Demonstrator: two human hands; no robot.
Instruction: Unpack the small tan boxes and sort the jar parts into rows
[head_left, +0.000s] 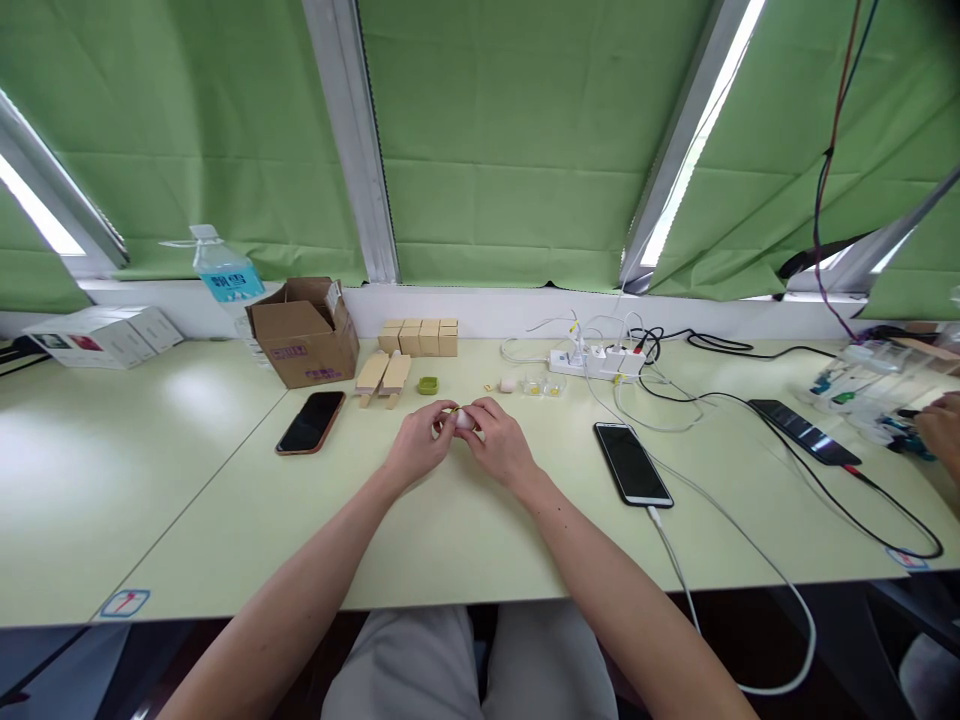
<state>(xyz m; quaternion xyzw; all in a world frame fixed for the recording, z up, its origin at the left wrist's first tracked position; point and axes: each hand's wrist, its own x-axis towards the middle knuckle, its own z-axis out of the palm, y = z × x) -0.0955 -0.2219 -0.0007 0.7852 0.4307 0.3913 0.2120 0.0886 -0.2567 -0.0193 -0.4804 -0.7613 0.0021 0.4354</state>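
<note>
Steadying the small, white, rounded piece [466,420] at the frame's centre calls for light, even pressure, the left hand [421,438] and right hand [498,440] both pinching it with their fingers.

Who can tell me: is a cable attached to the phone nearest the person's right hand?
Yes: a white cable is plugged into the near end of the phone.

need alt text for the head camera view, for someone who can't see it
A person's left hand and right hand hold a small white object together over a pale table. Beyond them are a small green container, a cardboard box and a power strip; phones lie on both sides.
</note>
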